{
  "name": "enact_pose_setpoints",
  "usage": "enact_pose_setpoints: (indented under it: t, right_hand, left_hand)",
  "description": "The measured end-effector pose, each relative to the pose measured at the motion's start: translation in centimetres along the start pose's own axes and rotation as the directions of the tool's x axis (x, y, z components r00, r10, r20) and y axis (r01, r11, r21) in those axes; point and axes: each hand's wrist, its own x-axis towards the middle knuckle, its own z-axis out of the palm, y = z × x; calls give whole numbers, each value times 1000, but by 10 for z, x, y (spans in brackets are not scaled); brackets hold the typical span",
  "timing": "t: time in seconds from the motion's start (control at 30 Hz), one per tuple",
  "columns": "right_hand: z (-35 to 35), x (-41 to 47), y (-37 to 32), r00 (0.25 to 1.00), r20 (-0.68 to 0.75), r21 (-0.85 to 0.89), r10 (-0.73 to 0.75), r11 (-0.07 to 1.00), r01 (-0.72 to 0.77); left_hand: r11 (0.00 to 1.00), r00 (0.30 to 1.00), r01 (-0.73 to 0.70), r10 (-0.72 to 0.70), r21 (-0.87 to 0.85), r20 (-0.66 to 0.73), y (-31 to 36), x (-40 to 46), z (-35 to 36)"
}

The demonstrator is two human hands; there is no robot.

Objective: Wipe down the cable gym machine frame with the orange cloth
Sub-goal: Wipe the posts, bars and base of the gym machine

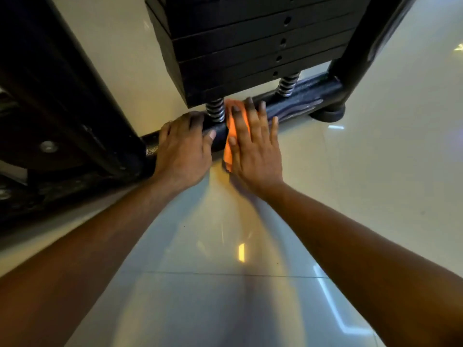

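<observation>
Nearest, glossy pale floor tiles [225, 296] with thin grout lines and streaks of reflected light, crossed by two bare forearms reaching forward. Farther on, right hand [253, 149] flat with fingers [250, 113] straight, pressing the orange cloth [230, 136], a bright folded strip draped over the black, pebbly-textured round base bar [300, 103] of the frame; left hand [184, 146] just beside it, fingers curled over the same bar. Beyond, two ribbed metal springs [215, 110] under a stack of flat black weight plates [250, 46] with pin holes, flanked by dark upright posts [363, 41].
</observation>
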Motion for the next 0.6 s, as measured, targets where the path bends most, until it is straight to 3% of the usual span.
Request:
enact_pose_setpoints:
  t: [0.07, 0.17, 0.3, 0.37, 0.4, 0.53, 0.6]
  right_hand:
    - [-5, 7, 26, 994, -44, -26, 97, 995, -98]
    - [-8, 15, 24, 951, -107, 99, 289, 955, -279]
    - [4, 4, -13, 1000, -12, 160, 18, 987, -16]
    - [1, 5, 6, 995, 5, 116, -103, 988, 102]
    - [-1, 8, 18, 995, -3, 106, -97, 990, 97]
    - [-7, 14, 8, 965, -56, 294, 256, 928, -229]
    - [-3, 7, -34, 966, -24, 381, 256, 896, -228]
  left_hand:
    - [1000, 1000, -23, 23, -4, -1, -3, -2, 0]
    - [1000, 1000, -23, 23, -7, -4, 0, 0, 0]
    - [999, 999, 33, -33, -9, -37, 9, -1, 4]
    - [999, 998, 35, -36, -15, -54, 8, -1, 6]
    - [999, 998, 28, -30, -27, -61, 6, -1, 7]
    - [992, 996, 45, -53, -116, -74, 5, 5, 4]
    - [989, 995, 69, -78, -133, -63, 4, 8, 3]
